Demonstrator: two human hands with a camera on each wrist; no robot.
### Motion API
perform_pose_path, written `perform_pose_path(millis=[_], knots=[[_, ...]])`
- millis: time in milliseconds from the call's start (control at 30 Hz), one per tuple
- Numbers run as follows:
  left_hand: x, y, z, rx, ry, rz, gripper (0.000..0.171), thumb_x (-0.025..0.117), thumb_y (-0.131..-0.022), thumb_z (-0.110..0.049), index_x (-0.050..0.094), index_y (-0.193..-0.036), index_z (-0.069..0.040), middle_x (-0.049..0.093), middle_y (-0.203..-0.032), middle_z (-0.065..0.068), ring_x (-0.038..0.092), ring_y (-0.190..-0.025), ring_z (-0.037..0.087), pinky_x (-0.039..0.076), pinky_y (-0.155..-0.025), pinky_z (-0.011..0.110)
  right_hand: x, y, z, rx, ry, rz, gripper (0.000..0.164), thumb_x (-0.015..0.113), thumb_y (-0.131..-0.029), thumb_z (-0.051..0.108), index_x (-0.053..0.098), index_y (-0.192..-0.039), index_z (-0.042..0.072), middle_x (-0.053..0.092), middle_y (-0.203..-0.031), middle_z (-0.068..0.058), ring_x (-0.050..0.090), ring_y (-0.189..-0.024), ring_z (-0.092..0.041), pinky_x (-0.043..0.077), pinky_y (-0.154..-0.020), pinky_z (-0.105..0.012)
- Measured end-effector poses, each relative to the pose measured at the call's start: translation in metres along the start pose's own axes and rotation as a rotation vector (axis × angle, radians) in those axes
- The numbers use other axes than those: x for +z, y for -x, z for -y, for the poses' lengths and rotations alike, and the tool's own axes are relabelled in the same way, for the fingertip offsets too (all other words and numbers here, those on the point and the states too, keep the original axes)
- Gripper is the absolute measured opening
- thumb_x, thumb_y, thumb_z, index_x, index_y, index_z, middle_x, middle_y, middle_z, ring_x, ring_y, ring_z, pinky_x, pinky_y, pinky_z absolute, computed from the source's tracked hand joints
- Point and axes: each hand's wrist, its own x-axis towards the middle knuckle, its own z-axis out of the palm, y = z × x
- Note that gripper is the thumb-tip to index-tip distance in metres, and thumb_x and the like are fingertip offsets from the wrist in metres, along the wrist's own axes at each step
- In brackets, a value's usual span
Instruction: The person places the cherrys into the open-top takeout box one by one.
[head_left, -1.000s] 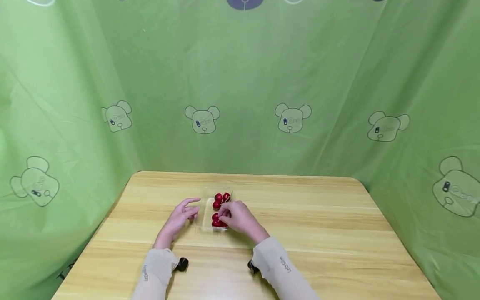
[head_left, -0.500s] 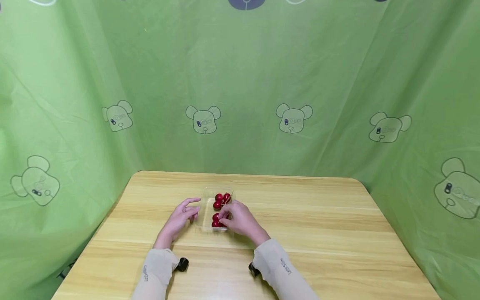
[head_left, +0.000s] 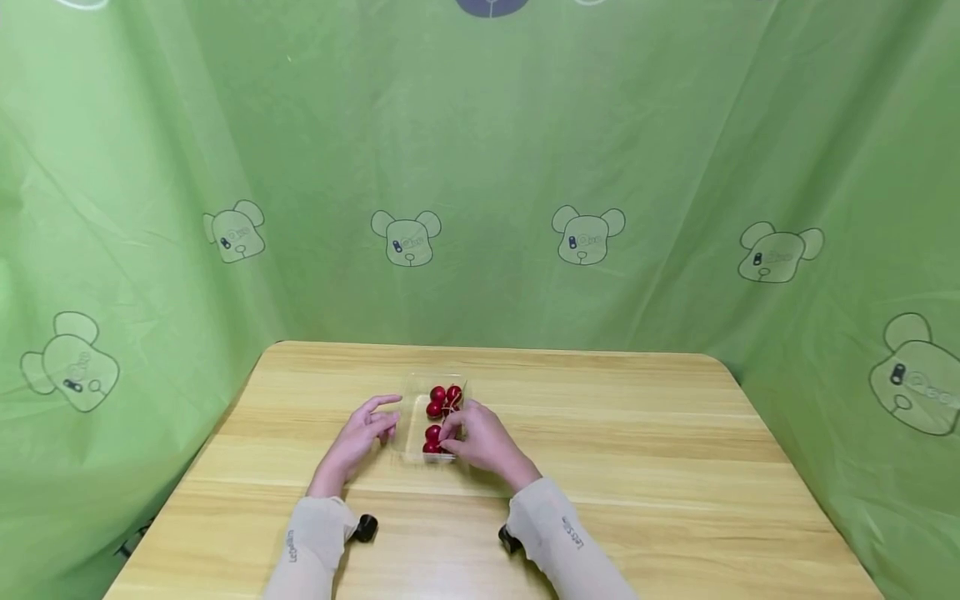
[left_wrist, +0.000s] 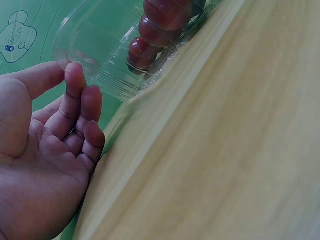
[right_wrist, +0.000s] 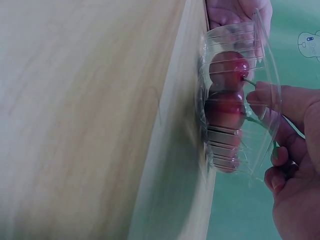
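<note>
A clear plastic box [head_left: 411, 450] sits on the table with several dark red cherries in it, some with green stems. They lie in two groups on its right side, a far cherry [head_left: 438, 393] among the far ones. My right hand [head_left: 480, 437] reaches over the right wall, thumb and fingertips pinching at a near cherry [right_wrist: 226, 111], partly hidden behind the fingers. In the right wrist view a thin stem [right_wrist: 260, 123] runs from it to my fingers. My left hand [head_left: 362, 433] is at the box's left side, fingertips resting against the rim, lower fingers loosely bent.
The wooden table [head_left: 637, 467] has rounded far corners and reaches out on both sides of the box. A green curtain [head_left: 495, 125] with printed bear heads hangs behind and at the sides. A small black camera [head_left: 365, 528] sits at the left cuff.
My right hand has shifted very slightly right, and the near cherries show a little more beside its fingertips. The left hand and the box have stayed almost still.
</note>
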Motion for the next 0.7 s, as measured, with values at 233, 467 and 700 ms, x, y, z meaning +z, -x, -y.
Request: perform_pose_path(millis=[233,467,700], knots=[[-0.0013,-0.0022,-0.0013,0.002,-0.007,-0.004,0.051,0.065,-0.102,-0.027,0.050,-0.149,-0.011,0.066,-0.086,0.003,0.059,-0.081,0.016,0.049,-0.082,0.031,0.0002,-0.0012,-0.0022,0.012,-0.022,-0.001,0.010,0.083,-0.086,0.011,0.079,-0.083,0.019,0.064,-0.087,0.005,0.053,-0.087,-0.013,0.050,-0.097,-0.044],[-0.0012,-0.0014,0.0000,-0.002,0.003,-0.012,0.051,0.066,-0.102,-0.028,0.052,-0.148,-0.013,0.065,-0.086,0.004,0.059,-0.082,0.017,0.048,-0.085,0.033,0.0020,-0.0012,-0.0033,0.002,-0.010,0.008,0.007,0.082,-0.087,0.012,0.079,-0.083,0.017,0.066,-0.086,0.008,0.054,-0.088,-0.014,0.050,-0.089,-0.039],[-0.0003,-0.0002,0.0018,-0.014,0.005,0.000,0.052,0.066,-0.102,-0.029,0.050,-0.149,-0.013,0.065,-0.088,0.005,0.058,-0.085,0.018,0.047,-0.087,0.034,0.0008,-0.0009,-0.0021,-0.003,0.011,0.026,0.010,0.081,-0.086,0.010,0.078,-0.083,0.019,0.067,-0.083,0.011,0.054,-0.088,-0.011,0.051,-0.098,-0.043]])
